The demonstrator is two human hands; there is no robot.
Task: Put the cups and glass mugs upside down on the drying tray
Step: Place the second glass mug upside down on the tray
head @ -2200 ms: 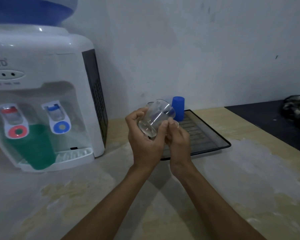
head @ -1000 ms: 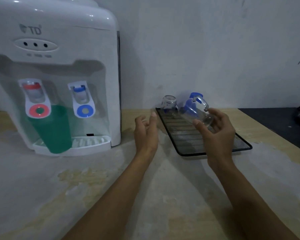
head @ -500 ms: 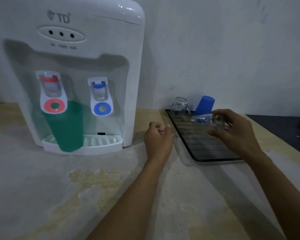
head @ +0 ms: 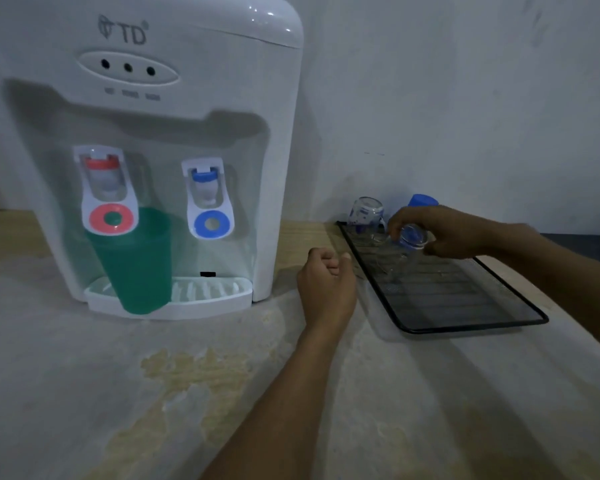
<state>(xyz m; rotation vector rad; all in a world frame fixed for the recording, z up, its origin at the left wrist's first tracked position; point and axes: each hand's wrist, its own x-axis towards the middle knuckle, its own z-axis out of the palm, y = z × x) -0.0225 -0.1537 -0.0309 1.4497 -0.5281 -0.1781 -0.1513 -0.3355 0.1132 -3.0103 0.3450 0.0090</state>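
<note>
over tray, mug now lower

Clear glass mug inverted, held over black drying tray.

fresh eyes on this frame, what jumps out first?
The big white water dispenser fills the left half, with a green cup standing on its drip grid under the red tap. To its right, the right hand holds a glass mug tilted over the far end of the black drying tray, next to an upturned glass mug and a blue cup. The left hand is a loose fist on the counter by the tray's near-left edge.
</note>
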